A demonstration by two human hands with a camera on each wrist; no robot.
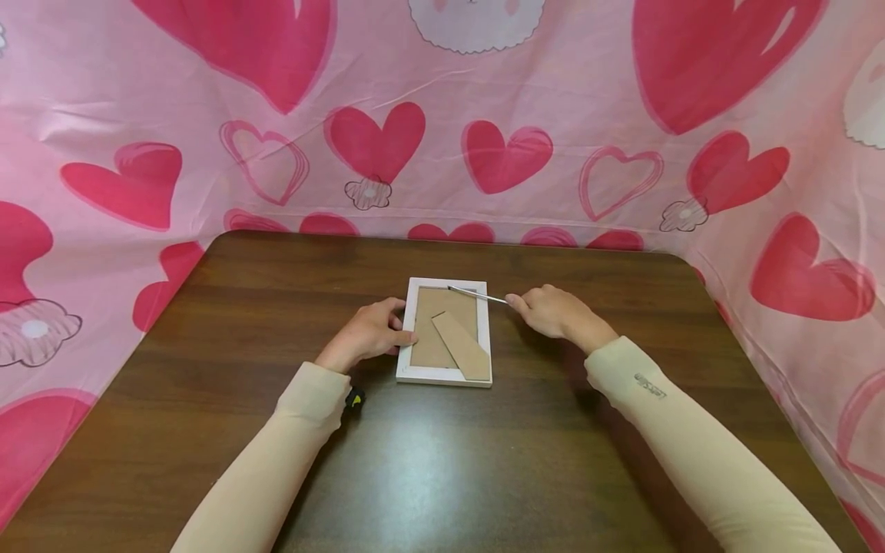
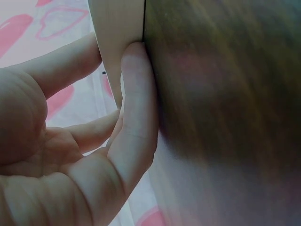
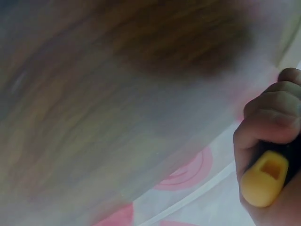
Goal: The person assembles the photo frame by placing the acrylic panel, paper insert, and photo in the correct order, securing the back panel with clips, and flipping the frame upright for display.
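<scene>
A white picture frame (image 1: 442, 376) lies face down on the table, its brown backing board (image 1: 429, 349) and slanted easel stand (image 1: 459, 346) facing up. At its left side my left hand (image 1: 369, 330) grips the edge, thumb on top of the rim; the left wrist view shows fingers against the frame's side (image 2: 117, 28). My right hand (image 1: 553, 311) holds a screwdriver (image 1: 487, 296) by its handle, and its shaft reaches left over the frame's top rim. The tip is at the backing's upper edge; contact is too small to tell. In the right wrist view, curled fingers wrap the black handle with a yellow end (image 3: 263, 188).
The dark wooden table (image 1: 484, 476) runs back to a pink cloth (image 1: 442, 207) with hearts, which hangs behind and at both sides. A small black and yellow-green item (image 1: 356, 399) sits by the left cuff.
</scene>
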